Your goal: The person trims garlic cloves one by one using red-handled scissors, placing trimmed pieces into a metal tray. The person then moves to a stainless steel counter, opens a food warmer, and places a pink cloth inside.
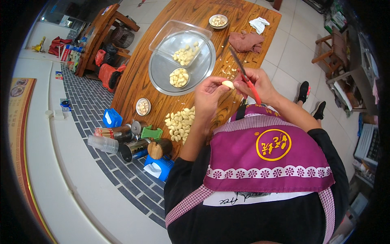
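Between the thumb and fingers of my left hand (208, 94) is a pale peeled garlic clove (228, 84). My right hand (257, 84) grips a red-handled cutting tool (250, 87), its dark blade pointing away from me; whether it is a knife or scissors is hard to tell. The right thumb and fingertips meet the near end of the clove. Beyond my hands, a round metal tray (161, 82) carries a small bowl of cloves (179, 77) and a clear plastic container (161, 38) with more cloves inside. A heap of cloves (180, 123) lies on the wood beside my left forearm.
On the wooden table (131, 88) stand two small bowls, one far (218, 21) and one near (143, 106). A brown cloth (246, 42) and white tissue (259, 25) lie at the right. Tissue boxes (112, 118), metal canisters and stacked plastic cups (103, 144) line the left edge.
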`<state>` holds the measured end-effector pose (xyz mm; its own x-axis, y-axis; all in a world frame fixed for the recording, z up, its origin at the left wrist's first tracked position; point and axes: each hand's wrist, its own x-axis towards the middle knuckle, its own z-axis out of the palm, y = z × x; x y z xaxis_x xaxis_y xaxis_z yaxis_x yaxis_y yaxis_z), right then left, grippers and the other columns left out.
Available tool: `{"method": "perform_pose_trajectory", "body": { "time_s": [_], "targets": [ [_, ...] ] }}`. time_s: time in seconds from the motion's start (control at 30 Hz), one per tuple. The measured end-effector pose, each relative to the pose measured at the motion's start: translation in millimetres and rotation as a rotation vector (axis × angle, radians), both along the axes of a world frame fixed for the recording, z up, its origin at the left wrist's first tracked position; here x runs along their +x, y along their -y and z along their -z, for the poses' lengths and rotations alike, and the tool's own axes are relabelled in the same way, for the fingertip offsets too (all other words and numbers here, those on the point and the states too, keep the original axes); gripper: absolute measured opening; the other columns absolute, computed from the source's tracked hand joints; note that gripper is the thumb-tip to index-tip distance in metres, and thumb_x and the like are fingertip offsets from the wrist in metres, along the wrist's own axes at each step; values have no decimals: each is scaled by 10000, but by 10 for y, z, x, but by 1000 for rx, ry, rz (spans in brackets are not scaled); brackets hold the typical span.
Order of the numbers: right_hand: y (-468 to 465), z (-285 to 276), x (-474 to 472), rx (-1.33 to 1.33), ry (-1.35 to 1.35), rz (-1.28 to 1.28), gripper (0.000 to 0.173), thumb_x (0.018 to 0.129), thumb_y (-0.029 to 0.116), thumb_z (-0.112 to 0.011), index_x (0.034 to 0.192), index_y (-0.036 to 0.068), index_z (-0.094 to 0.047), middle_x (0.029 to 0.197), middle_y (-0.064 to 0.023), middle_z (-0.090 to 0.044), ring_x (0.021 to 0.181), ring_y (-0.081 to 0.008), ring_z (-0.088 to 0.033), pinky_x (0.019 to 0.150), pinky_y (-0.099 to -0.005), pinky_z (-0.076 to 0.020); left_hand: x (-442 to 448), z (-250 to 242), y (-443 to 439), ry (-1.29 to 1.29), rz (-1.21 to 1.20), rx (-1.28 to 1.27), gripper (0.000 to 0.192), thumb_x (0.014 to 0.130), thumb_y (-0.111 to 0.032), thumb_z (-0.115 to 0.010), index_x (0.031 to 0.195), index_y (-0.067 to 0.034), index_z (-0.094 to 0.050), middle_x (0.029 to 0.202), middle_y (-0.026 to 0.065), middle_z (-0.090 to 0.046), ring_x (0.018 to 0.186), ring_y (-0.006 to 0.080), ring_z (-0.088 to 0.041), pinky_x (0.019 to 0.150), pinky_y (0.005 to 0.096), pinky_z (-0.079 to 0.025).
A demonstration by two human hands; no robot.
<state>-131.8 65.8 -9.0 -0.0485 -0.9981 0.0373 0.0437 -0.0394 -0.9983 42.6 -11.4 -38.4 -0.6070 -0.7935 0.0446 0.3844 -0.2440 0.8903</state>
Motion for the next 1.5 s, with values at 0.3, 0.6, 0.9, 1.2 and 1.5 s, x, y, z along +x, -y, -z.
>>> {"method": "perform_pose_trajectory", "body": {
  "time_s": [0.3,0.6,0.9,1.2,1.5],
  "targets": [
    [78,-110,-46,72,160,138,148,903,130,-624,823,23,-561,648,1,-550,526,-53,-513,471,-209,-422,47,-105,-46,24,23,10,184,855,30,-644,1030,68,-602,930,126,-674,816,142,-645,750,243,-522],
    [117,-100,67,79,-90,17,207,872,211,-707,895,14,-647,672,32,-568,551,-25,-474,481,-196,-390,54,-228,-73,118,-64,-6,158,879,14,-619,1029,41,-577,886,106,-665,762,118,-625,695,225,-501],
    [41,-171,84,336,443,4,245,890,246,-650,901,3,-618,642,-1,-546,446,-48,-437,407,-193,-312,176,-183,11,150,-49,-79,146,892,25,-577,1037,33,-587,792,31,-606,721,89,-576,685,212,-450],
    [70,-110,78,474,708,-100,261,922,260,-605,878,3,-591,600,10,-488,423,-54,-400,393,-201,-285,-22,-212,-107,107,-173,-309,207,873,42,-594,1076,61,-631,1085,128,-619,1023,185,-600,933,301,-451],
    [27,-146,133,375,447,54,227,895,243,-652,875,22,-605,614,1,-545,445,-60,-450,414,-201,-342,33,-234,-116,56,-99,-11,207,889,5,-625,1084,74,-628,1007,129,-673,931,158,-641,855,261,-496]
  ]
}}
